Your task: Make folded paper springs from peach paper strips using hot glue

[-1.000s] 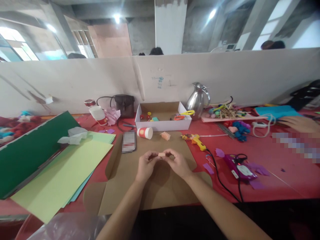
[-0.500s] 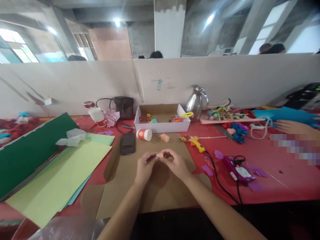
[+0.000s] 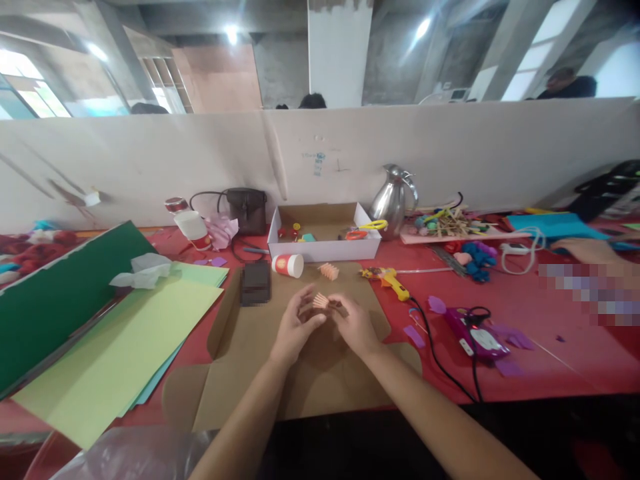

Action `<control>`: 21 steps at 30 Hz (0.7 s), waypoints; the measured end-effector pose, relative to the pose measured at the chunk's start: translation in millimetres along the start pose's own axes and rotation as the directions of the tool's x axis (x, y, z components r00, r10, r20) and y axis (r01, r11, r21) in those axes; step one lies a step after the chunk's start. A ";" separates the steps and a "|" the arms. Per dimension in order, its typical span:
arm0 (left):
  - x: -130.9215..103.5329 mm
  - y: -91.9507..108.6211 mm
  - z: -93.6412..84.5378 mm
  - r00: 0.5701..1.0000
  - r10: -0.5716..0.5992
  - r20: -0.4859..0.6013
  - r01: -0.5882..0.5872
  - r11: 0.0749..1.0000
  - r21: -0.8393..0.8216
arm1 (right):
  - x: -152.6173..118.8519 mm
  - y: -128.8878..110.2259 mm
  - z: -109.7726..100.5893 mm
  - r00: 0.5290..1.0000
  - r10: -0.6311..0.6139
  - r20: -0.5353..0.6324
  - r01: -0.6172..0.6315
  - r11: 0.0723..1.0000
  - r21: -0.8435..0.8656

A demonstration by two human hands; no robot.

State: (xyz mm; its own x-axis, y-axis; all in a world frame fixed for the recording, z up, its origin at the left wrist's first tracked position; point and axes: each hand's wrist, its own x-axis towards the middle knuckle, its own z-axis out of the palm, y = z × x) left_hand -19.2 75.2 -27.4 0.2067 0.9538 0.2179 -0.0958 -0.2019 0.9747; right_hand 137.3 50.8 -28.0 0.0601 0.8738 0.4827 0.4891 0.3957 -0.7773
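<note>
A small peach-coloured pleated paper strip (image 3: 321, 301) is fanned out between my hands above the cardboard. My right hand (image 3: 354, 325) pinches its right end between thumb and fingertips. Just to the left of the strip, my left hand (image 3: 295, 328) has its thumb and fingers apart; whether a fingertip touches the paper I cannot tell. Another pleated peach paper piece (image 3: 329, 271) lies a little farther off on the flattened brown cardboard (image 3: 250, 373). Beside that piece a red and white paper cup (image 3: 288, 265) rests on its side.
A white box (image 3: 324, 250) with scissors stands behind the cup. On the right are a yellow glue gun (image 3: 397, 287) with its cable, a purple power strip (image 3: 475, 333) and another person's arm (image 3: 600, 257). Coloured paper sheets (image 3: 125, 353) and a dark phone (image 3: 255, 283) lie left.
The pleated strip, pressed together between both hands before, is now spread like a fan. My left fingers have parted from it. The other person's hand at right has shifted on the blue paper.
</note>
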 end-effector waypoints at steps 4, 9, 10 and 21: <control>0.8 -3.8 0.4 0.998 -0.043 -0.040 0.044 0.998 0.045 | -0.1 5.3 1.4 0.996 -0.084 0.023 0.084 0.996 -0.011; 0.5 -14.2 -1.4 0.998 0.032 -0.047 -0.020 0.972 0.232 | 0.7 10.4 3.4 0.997 -0.063 0.035 0.064 0.998 -0.024; 0.5 -15.7 -2.0 0.995 0.049 -0.083 -0.022 0.955 0.296 | 1.0 13.4 4.2 0.998 -0.055 0.031 0.056 0.998 -0.033; 9.7 -1.5 -4.9 0.995 0.054 -0.081 0.034 0.585 0.811 | 3.5 26.1 1.8 0.986 0.092 -0.136 -0.109 0.986 -0.124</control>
State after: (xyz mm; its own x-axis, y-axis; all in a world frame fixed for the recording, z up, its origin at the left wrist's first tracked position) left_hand -21.8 85.8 -27.0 0.1214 0.9564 0.2658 0.7404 -0.2656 0.6175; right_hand 148.7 64.7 -47.3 0.2226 0.8600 0.4592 0.5837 0.2598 -0.7693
